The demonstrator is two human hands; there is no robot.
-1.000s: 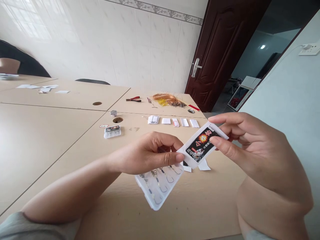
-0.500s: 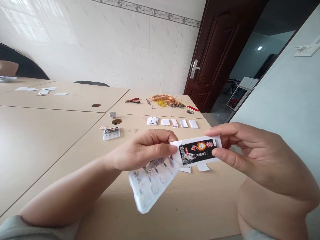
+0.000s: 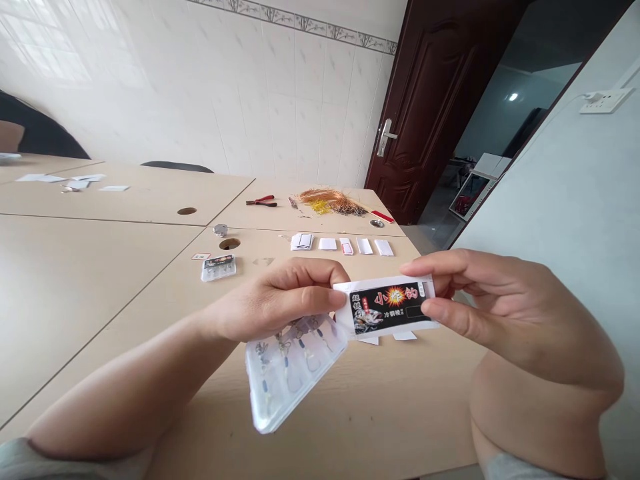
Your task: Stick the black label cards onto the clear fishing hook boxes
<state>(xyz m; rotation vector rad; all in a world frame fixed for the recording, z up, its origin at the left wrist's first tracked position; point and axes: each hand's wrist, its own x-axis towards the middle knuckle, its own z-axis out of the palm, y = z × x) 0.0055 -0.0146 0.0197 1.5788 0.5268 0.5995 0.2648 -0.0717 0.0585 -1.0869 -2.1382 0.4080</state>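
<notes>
My left hand (image 3: 287,300) is closed around a clear plastic box of fishing hooks (image 3: 293,377), which hangs tilted below it. Hooks with blue beads show through the plastic. The left thumb also pins the left end of a black printed label card (image 3: 387,308) with a white border, an orange burst and a fish picture. My right hand (image 3: 480,307) pinches the card's right end between thumb and fingers. The card stretches level between both hands, its printed face toward me. Fingers behind the box and card are mostly hidden.
A second box of hooks (image 3: 219,268) lies left on the table. White cards (image 3: 327,244) stand in a row beyond my hands, with pliers (image 3: 261,201), a pile of copper-coloured line and hooks (image 3: 335,202) and a round tin (image 3: 220,230) farther back. A table hole (image 3: 230,244) is nearby.
Both hands, the box and the card appear slightly farther left, along with the whole scene. The right fingertips still grip the card's end, and the card sits a little more level.
</notes>
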